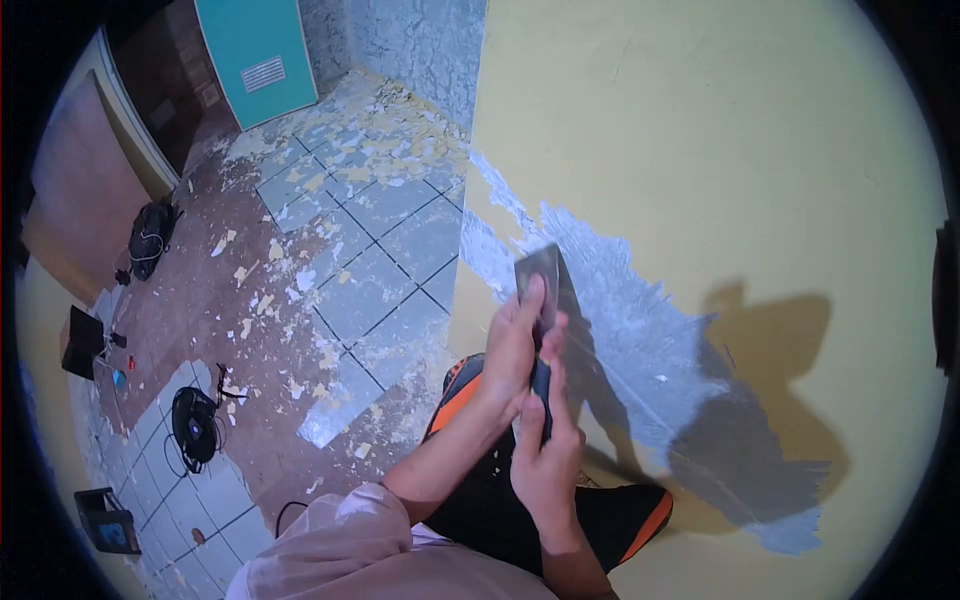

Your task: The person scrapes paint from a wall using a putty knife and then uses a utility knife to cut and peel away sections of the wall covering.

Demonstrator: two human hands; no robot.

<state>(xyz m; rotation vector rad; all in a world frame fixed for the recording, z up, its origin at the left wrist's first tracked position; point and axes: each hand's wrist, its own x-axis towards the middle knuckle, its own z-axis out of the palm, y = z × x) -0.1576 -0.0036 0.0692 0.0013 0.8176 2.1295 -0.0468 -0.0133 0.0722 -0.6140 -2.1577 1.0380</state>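
In the head view, near the centre of the frame: a flat metal scraper [526, 270], gripped in both hands before a yellow wall [720, 150]. Left hand [510, 350] higher up, curled around the neck, thumb laid along the blade [549, 262]; right hand [548, 465] just below, wrapped around the dark handle [541, 385]. Much of neck and handle hidden behind fingers and palms, only short dark stretches showing between; lower end hard to make out within the right hand. Contact between blade edge and wall impossible to tell. Long axis running nearly upright in the frame, blade end pointing to the top with a slight lean left, handle end toward the bottom edge. Around and to the right of the blade, a stripped grey patch [620, 300] slanting from the centre to the lower right, its lower part dimmed by shadow. Right forearm [572, 560] cut off by the bottom edge; pale sleeve [340, 535] of the left arm likewise. Black trousers [610, 500] with orange stripes, partly blocked by the forearms. Across the left half, floor tiles [395, 215] strewn with paint flakes [300, 285]. At lower left, a black object [196, 428] with cable, too indistinct to name. At upper left, a turquoise panel [255, 60] cut off by the top edge, beside a doorway too dark to read. Corners lost in black.
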